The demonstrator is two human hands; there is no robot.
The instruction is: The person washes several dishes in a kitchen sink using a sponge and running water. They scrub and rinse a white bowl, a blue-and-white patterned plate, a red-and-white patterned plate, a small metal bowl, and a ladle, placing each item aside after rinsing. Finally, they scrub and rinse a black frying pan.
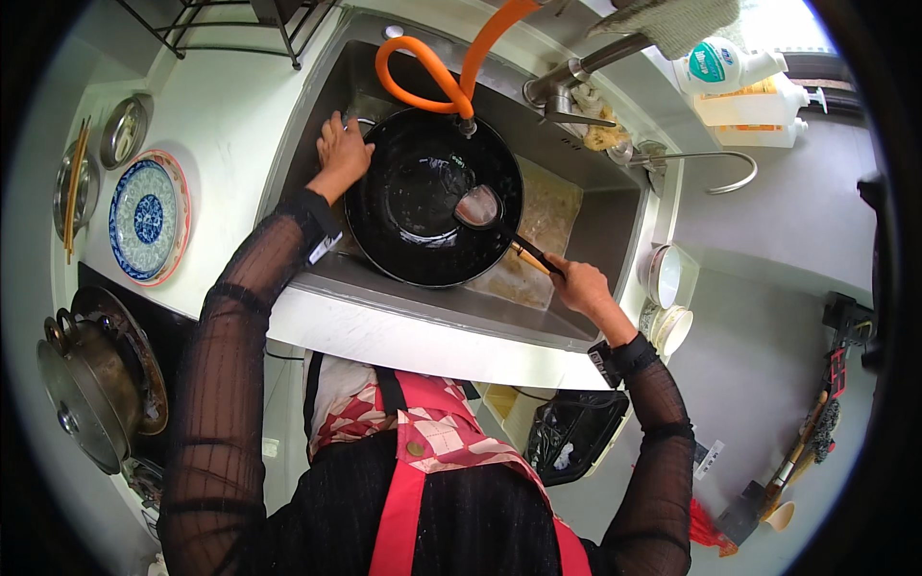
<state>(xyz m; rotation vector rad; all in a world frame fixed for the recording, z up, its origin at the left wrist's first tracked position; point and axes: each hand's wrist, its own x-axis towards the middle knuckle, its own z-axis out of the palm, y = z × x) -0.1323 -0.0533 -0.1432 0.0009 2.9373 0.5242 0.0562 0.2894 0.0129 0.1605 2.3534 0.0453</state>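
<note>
A black wok [425,248] sits in the stainless steel sink [598,216], its inside wet and shiny. My right hand [582,284] grips the black handle of a wok spatula [479,207], whose metal head rests inside the wok at the right. Just under that handle, a light wooden handle [531,258] sticks out past the wok's rim. At the wok's left rim is my left hand [344,153], close to a small metal loop; whether its fingers hold the rim is unclear. An orange hose [389,68] loops down over the wok's back edge, its metal end above the rim.
A tap [558,86] and a cloth [670,25] are behind the sink, with bottles [742,101] beside them. Stacked plates [149,216], metal bowls [124,133] and chopsticks [75,191] lie left. Bowls [664,277] stand right. A lidded pot [90,392] is at lower left.
</note>
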